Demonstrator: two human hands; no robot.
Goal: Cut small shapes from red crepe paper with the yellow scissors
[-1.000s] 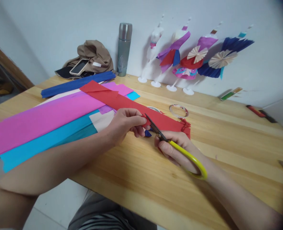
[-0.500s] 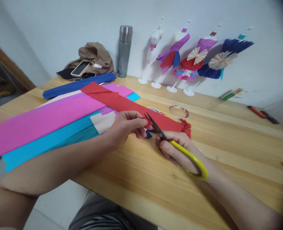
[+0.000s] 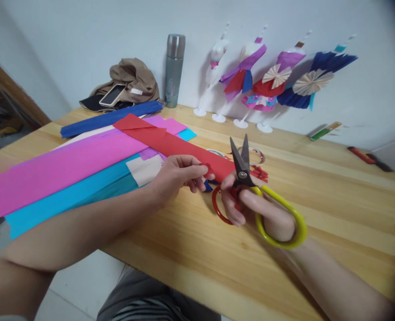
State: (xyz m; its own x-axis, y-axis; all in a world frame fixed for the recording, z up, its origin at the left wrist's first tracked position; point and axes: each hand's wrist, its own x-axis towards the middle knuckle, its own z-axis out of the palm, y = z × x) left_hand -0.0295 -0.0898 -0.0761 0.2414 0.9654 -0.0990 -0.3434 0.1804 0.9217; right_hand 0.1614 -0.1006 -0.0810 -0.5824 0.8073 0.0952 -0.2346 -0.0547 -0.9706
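Observation:
My left hand (image 3: pixel 183 173) pinches a small piece of red paper (image 3: pixel 211 174) between thumb and fingers, above the near part of the table. My right hand (image 3: pixel 251 203) has its fingers through the loops of a pair of scissors (image 3: pixel 243 174) with yellow and red handles. The dark blades are parted and point up and away, apart from the small piece. Behind both hands lies a long folded strip of red crepe paper (image 3: pixel 184 147). Red scraps (image 3: pixel 260 173) lie by its right end, and a bit of dark blue paper (image 3: pixel 208 186) shows under my left hand.
Pink paper (image 3: pixel 67 162), light blue paper (image 3: pixel 47 207) and a dark blue roll (image 3: pixel 110 118) lie at left. A bottle (image 3: pixel 174 73), a cap (image 3: pixel 132 78) and a phone (image 3: pixel 113 95) stand behind. Several dressed figures on white stands (image 3: pixel 240 123) line the wall; a cutter (image 3: pixel 368 158) lies right.
The scissors have drawn back to the right from the red piece, turned upward, and their blades have spread. My left hand stays nearly in place.

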